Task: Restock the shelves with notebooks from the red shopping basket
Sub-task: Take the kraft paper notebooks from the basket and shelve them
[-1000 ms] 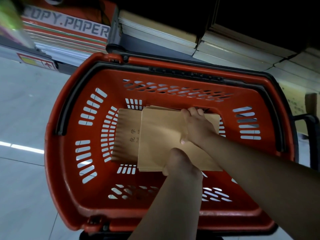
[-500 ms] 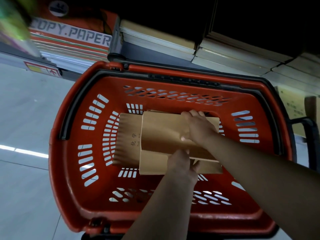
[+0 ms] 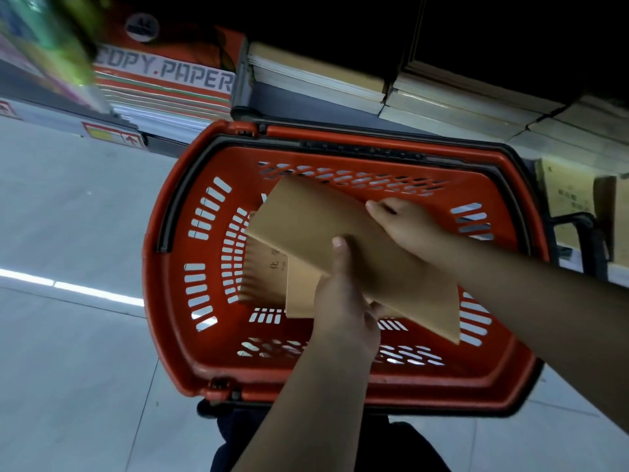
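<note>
A red shopping basket point(image 3: 170, 301) stands on the floor below me. Both hands hold a stack of brown-covered notebooks point(image 3: 313, 226), lifted and tilted above the basket floor. My left hand point(image 3: 343, 301) grips its near edge, thumb on top. My right hand point(image 3: 405, 226) grips the far edge, thumb on the cover. More brown notebooks point(image 3: 269, 270) lie on the basket floor beneath, one with printed characters showing.
Low shelves run behind the basket: reams of copy paper point(image 3: 163, 86) at the left, stacks of brown notebooks point(image 3: 316, 80) in the middle and right. A cardboard box point(image 3: 568, 195) and a black frame point(image 3: 592, 240) stand at the right. Grey floor tiles point(image 3: 68, 335) lie left.
The top stack of notebooks has come up off the ones below and tilted, its left end rising toward the basket's far wall. My left thumb now lies on the cover.
</note>
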`<state>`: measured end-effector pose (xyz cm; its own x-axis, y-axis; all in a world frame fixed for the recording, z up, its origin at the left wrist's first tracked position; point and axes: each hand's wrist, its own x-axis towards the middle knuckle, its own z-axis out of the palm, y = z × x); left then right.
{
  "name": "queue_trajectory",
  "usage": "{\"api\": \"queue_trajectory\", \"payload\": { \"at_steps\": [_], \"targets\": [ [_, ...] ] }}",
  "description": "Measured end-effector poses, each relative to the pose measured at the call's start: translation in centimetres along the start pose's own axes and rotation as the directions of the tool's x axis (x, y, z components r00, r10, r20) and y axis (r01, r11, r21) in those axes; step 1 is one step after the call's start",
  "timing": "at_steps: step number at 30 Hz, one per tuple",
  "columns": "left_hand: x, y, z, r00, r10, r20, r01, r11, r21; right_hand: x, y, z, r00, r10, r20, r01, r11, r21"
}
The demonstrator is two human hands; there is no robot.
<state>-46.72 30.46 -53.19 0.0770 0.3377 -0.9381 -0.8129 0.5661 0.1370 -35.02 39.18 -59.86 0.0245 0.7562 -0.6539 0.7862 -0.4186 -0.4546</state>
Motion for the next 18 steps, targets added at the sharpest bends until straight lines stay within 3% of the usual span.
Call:
{"api": "queue_trajectory", "payload": {
  "at_steps": [3, 9, 14, 18],
  "targets": [
    [-2.6, 1.0, -0.3, 0.997, 0.057, 0.051, -0.057, 0.998, -0.005, -2.6, -1.1, -1.5, 0.999, -0.031, -0.030, 0.032, 0.999, 0.018],
    [-7.5, 3.0, -0.2, 0.990, 0.140, -0.002, -0.137, 0.970, 0.200, -8.1, -2.8, -5.2, 0.994, -0.032, -0.103, 0.041, 0.996, 0.083],
    [-11.2, 4.6, -0.1, 0.989, 0.147, -0.034, -0.125, 0.927, 0.354, -12.2, -3.9, -8.5, 0.998, -0.033, -0.054, 0.037, 0.996, 0.083],
    [-14.8, 6.8, 0.5, 0.972, 0.231, -0.044, -0.181, 0.854, 0.488, -15.9, -6.1, -11.5, 0.997, -0.054, -0.051, 0.060, 0.989, 0.132]
  ]
}}
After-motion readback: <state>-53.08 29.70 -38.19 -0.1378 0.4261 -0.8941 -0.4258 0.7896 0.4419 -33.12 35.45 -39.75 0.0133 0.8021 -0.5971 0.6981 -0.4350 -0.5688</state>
